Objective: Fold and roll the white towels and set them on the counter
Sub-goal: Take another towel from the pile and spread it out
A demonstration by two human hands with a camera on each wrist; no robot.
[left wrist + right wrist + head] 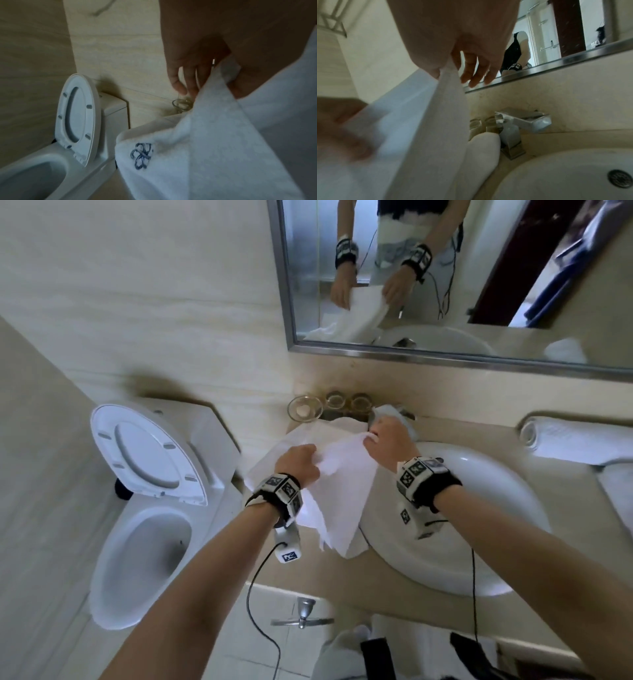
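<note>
While it hangs above the counter (387, 587) left of the sink (479, 542), the white towel (337, 491) is pinched at its top edge by the left hand (298, 465) and the right hand (388, 445). A rolled towel (575, 441) lies far right; a toilet (147, 508) stands left.

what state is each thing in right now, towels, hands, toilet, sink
held towel: lifted, unfolded, hanging between both hands
left hand: pinching the towel's upper edge
right hand: pinching the other upper corner
rolled towel: already rolled, lying on the counter right of the sink
toilet lid: up
sink: looks dry, tap not running
glass bowl: upright by the wall
</note>
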